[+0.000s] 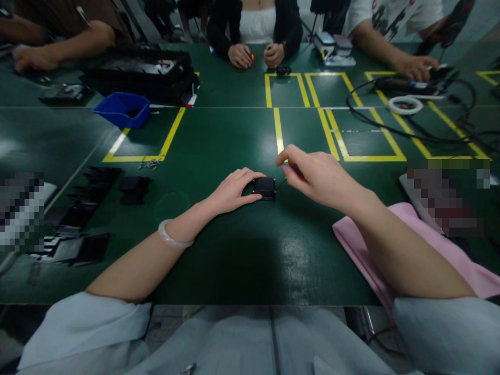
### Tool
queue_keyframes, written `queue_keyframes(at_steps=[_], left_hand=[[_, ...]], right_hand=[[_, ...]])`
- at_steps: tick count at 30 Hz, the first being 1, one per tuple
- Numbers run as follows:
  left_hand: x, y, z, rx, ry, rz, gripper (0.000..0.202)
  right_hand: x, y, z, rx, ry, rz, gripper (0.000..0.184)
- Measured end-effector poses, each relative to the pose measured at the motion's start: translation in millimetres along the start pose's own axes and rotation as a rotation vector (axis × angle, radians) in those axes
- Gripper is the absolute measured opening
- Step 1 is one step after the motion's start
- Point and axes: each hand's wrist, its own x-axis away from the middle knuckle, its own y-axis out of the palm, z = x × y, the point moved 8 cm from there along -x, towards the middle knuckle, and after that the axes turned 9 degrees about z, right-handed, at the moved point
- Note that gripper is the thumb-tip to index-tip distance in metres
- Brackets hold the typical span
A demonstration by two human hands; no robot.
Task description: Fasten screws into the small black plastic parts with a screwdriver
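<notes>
Left hand steadies small black boxy part on table.

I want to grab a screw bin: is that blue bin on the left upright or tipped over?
Upright. The blue bin sits on its base on the green table, its open top facing up.

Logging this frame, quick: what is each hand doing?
Left hand: fingers grip the small black square block.
Right hand: pinched shut; contents unclear.
</notes>
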Motion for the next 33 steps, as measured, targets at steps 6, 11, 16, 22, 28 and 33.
queue_keyframes(at_steps=[6, 11, 16, 22, 28, 33], left_hand=[[-0.2, 0.2, -0.1, 0.001, 0.006, 0.006, 0.05], [-0.1, -0.3, -0.5, 0.009, 0.007, 0.008, 0.05], [-0.3, -0.1, -0.8, 0.008, 0.008, 0.004, 0.049], [0.3, 0.0, -1.5, 0.021, 0.004, 0.001, 0.051], [0.2, 0.2, -1.3, 0.025, 0.007, -0.005, 0.05], [-0.1, -0.6, -1.2, 0.023, 0.004, 0.01, 0.051]], right_hand=[[0.9, 0.9, 0.2, 0.0, 0.004, -0.008, 0.023], [0.9, 1.9, 0.1, 0.031, 0.008, -0.029, 0.024], [0.9, 0.0, -2.5, -0.02, -0.003, -0.013, 0.022], [1.5, 1.2, -1.6, 0.004, -0.012, -0.03, 0.024], [1.2, -0.4, -3.8, -0.038, -0.019, -0.02, 0.019], [1.3, 0.9, -3.0, -0.014, -0.024, -0.029, 0.023]])
